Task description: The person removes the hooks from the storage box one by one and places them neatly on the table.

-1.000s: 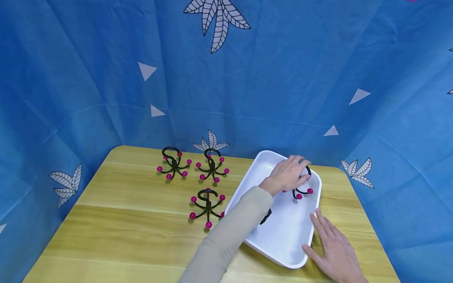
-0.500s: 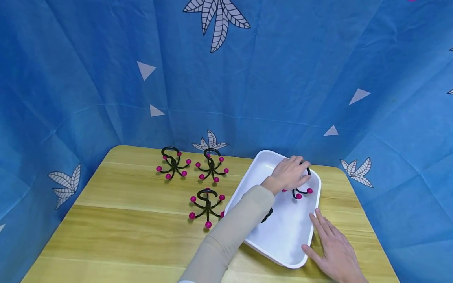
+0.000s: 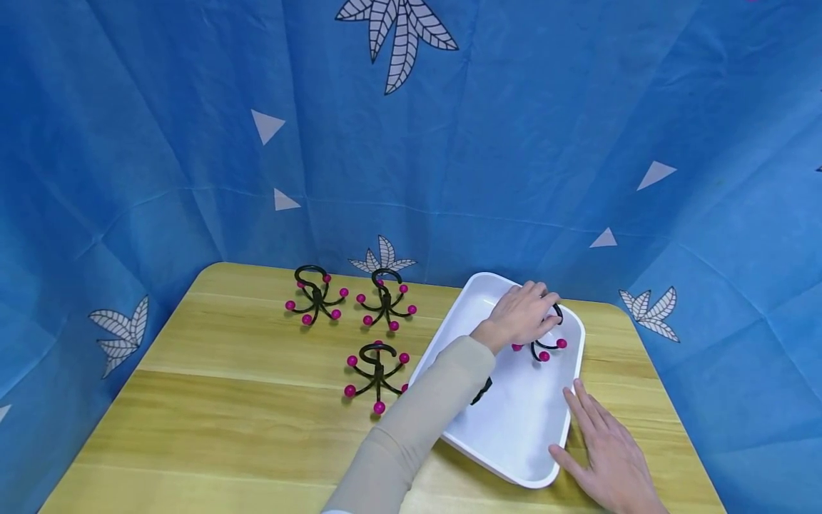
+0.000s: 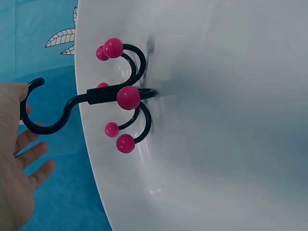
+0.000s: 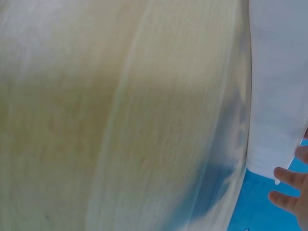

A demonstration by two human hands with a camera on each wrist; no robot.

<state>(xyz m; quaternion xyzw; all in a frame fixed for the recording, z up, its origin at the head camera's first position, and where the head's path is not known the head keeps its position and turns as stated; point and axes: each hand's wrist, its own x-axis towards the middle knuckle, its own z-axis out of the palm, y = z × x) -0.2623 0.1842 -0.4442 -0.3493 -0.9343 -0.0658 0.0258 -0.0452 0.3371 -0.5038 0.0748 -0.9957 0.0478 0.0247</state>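
Observation:
In the head view my left hand reaches over the white tray and covers part of a black hanging hook with pink ball tips. The left wrist view shows thumb and forefinger pinching the curved top of this hook, while the other fingers hang loose beside it. Its balled arms stand inside the tray near the far end wall. My right hand lies with straight, spread fingers along the tray's right side, fingertips at the rim. Another black piece lies in the tray, mostly hidden behind the left sleeve.
Three similar hooks stand on the wooden table left of the tray: one hook at the back left, a second hook beside it, and a nearer hook close to the tray. A blue patterned cloth hangs behind the table.

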